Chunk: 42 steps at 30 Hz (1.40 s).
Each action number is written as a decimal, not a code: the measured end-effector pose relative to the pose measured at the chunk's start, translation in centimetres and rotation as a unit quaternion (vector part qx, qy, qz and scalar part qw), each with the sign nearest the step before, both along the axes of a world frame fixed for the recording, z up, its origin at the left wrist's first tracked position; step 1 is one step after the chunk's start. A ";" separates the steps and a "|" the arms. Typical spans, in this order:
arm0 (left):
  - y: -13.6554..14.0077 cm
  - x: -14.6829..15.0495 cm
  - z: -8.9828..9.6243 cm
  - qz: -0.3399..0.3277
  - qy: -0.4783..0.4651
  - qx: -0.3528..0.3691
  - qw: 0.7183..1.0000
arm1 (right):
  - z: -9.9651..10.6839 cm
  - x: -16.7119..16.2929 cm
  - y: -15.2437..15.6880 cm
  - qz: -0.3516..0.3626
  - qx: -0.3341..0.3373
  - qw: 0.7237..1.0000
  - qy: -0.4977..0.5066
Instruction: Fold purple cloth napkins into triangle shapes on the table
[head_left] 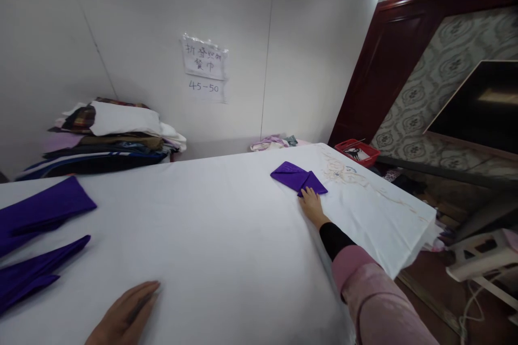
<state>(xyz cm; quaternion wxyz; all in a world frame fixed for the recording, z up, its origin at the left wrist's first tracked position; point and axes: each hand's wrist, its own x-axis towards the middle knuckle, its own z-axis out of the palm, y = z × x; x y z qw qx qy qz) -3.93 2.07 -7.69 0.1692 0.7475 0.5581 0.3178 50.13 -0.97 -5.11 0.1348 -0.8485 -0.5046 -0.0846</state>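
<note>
Touching the near edge of a folded purple cloth (pixel 288 177), my right hand's fingers (pixel 308 192) lie slightly spread and bent; I cannot tell whether they pinch it or only rest there. The cloth lies flat towards the far right of the table, just left of an embroidered pattern (pixel 340 172) on the white tablecloth (pixel 210 226). My left hand (pixel 123 312), low over the near side, is partly open and loosely curved, with nothing in it, well apart from the folded piece. Beyond it, by the left edge, lie an upper purple cloth (pixel 48 210) and a lower purple cloth (pixel 36 275). Farther out, a pile of clothes (pixel 121 141) sits against the wall (pixel 154 5), a handwritten sign (pixel 204 62) hangs above, and a red basket (pixel 370 161) stands past the far right corner.
</note>
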 end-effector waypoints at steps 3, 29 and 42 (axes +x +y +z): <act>0.2 -0.1 0.1 -0.044 -0.010 -0.031 0.998 | -0.3 0.2 0.2 0.009 0.006 1.000 0.000; -0.6 0.0 3.1 -0.052 -0.014 0.026 0.998 | 3.3 -26.0 -2.0 0.502 -0.012 0.857 0.114; 0.1 -11.0 5.9 0.196 0.043 0.101 0.974 | 1.3 -35.9 -5.3 0.588 -0.034 0.793 0.156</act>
